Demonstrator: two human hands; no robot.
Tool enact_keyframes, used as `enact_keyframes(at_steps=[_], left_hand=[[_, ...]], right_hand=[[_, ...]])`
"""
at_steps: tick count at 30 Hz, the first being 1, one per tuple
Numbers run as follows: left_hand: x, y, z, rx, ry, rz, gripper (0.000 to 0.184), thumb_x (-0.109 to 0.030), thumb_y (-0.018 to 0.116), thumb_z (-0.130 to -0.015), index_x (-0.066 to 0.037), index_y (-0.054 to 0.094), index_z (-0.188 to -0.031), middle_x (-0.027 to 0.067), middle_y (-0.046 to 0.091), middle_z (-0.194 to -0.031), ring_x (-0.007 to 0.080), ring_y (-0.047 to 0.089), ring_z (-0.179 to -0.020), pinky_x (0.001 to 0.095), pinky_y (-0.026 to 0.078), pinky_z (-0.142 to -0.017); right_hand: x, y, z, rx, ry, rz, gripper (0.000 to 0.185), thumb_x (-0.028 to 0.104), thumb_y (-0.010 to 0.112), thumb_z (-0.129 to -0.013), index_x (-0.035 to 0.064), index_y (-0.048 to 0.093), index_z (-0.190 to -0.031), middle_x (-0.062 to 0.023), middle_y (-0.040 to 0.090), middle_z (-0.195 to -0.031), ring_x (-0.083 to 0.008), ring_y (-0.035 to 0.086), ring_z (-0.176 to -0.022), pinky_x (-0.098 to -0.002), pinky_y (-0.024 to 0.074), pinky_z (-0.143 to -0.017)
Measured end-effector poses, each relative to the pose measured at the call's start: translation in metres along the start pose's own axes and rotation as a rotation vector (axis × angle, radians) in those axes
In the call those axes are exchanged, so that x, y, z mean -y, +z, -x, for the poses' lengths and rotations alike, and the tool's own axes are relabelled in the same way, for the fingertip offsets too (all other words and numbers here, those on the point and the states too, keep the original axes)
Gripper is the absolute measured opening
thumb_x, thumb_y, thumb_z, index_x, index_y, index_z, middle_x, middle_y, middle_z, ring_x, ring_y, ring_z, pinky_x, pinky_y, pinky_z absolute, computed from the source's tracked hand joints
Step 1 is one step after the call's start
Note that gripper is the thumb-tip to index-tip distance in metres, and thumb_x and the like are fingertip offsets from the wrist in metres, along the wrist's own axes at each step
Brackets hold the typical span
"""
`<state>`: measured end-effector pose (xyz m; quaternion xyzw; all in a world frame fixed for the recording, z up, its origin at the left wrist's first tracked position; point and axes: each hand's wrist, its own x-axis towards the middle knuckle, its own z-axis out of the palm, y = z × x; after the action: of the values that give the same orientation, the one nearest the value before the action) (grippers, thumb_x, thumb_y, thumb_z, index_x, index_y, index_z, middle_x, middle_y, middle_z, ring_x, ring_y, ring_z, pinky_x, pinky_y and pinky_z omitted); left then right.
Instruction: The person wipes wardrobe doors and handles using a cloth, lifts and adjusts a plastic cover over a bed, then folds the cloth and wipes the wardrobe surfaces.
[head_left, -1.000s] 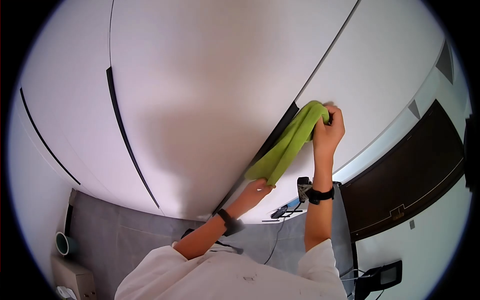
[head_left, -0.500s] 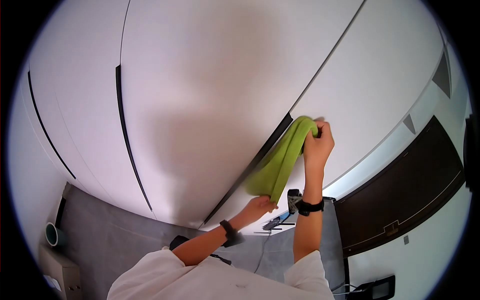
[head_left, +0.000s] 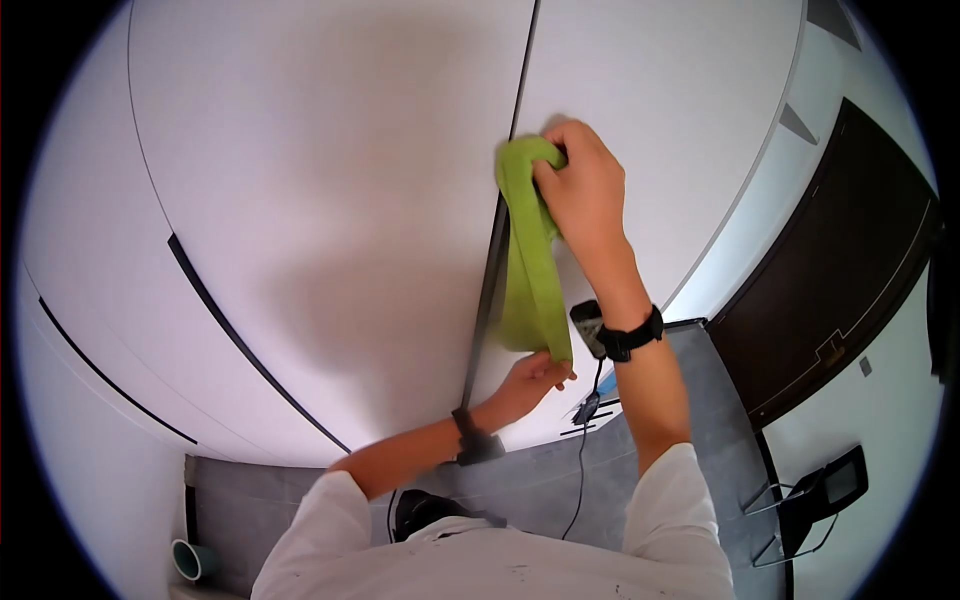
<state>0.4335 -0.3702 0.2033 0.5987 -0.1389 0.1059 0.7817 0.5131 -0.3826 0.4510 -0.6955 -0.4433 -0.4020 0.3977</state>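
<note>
A green cloth (head_left: 532, 265) hangs stretched between my two hands, in front of a white cabinet door (head_left: 380, 200). My right hand (head_left: 585, 185) grips its bunched upper end, close to the dark seam between two doors. Lower down, my left hand (head_left: 535, 385) pinches the bottom corner of the cloth. The cloth lies along the black handle strip (head_left: 490, 290) and covers part of it. Both wrists wear black straps, and a small device sits beside the right wrist.
Another black handle strip (head_left: 250, 350) runs down the doors at left. A green bucket (head_left: 194, 560) stands on the grey floor (head_left: 520, 490) at lower left. At right are a dark door (head_left: 830, 270) and a black chair (head_left: 820, 500). A cable hangs near my right arm.
The view has turned and shifted. Against the cabinet, my right hand and the cloth's upper end have moved up to the top of the handle strip. Both hands keep hold of the cloth.
</note>
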Motion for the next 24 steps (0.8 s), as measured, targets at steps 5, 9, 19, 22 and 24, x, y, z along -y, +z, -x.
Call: enact_keyframes(at_steps=[5,9,19,22,24], left_hand=[[0.01,0.012,0.025,-0.064,-0.21,0.07,0.024,-0.028,0.053,-0.095,-0.004,0.059,-0.096,0.0032,0.062,-0.091,0.0102,0.056,-0.082,0.0258,0.042,-0.071],[0.004,-0.02,0.009,-0.141,-0.126,-0.051,0.031,-0.037,0.051,-0.092,-0.009,0.064,-0.091,0.0001,0.065,-0.089,0.0075,0.057,-0.078,0.025,0.039,-0.066],[0.008,-0.034,-0.019,-0.274,-0.203,0.006,0.027,-0.034,0.049,-0.092,-0.009,0.06,-0.094,0.0003,0.066,-0.093,0.0097,0.057,-0.082,0.0262,0.04,-0.072],[0.007,-0.029,-0.011,-0.21,-0.359,-0.065,0.028,-0.034,0.052,-0.092,-0.007,0.058,-0.097,0.0037,0.066,-0.091,0.0118,0.06,-0.076,0.0279,0.042,-0.07],[0.006,-0.03,-0.004,-0.114,-0.403,-0.048,0.032,-0.036,0.054,-0.092,-0.006,0.055,-0.1,0.0087,0.065,-0.086,0.0154,0.061,-0.077,0.0294,0.045,-0.069]], right_hand=[[-0.028,-0.002,0.028,-0.022,0.009,0.006,0.016,0.009,0.064,-0.071,0.0092,0.056,-0.085,-0.0067,0.06,-0.084,-0.0279,0.059,-0.071,-0.0356,0.047,-0.06],[-0.014,-0.003,0.007,-0.047,-0.031,0.058,0.016,0.009,0.064,-0.072,0.0097,0.057,-0.086,-0.0062,0.06,-0.086,-0.028,0.059,-0.071,-0.0362,0.0475,-0.06],[-0.02,0.007,0.022,-0.093,0.042,0.003,0.017,0.007,0.062,-0.072,0.0085,0.056,-0.088,-0.0084,0.061,-0.088,-0.0289,0.06,-0.072,-0.0376,0.048,-0.062],[-0.032,0.002,0.036,-0.081,0.023,0.025,0.018,0.005,0.062,-0.072,0.0087,0.056,-0.088,-0.0081,0.061,-0.087,-0.0285,0.06,-0.073,-0.0368,0.0483,-0.062],[-0.03,0.002,0.032,-0.065,0.002,0.039,0.018,0.006,0.062,-0.071,0.0092,0.056,-0.088,-0.0075,0.061,-0.087,-0.0282,0.06,-0.072,-0.0363,0.0482,-0.062]])
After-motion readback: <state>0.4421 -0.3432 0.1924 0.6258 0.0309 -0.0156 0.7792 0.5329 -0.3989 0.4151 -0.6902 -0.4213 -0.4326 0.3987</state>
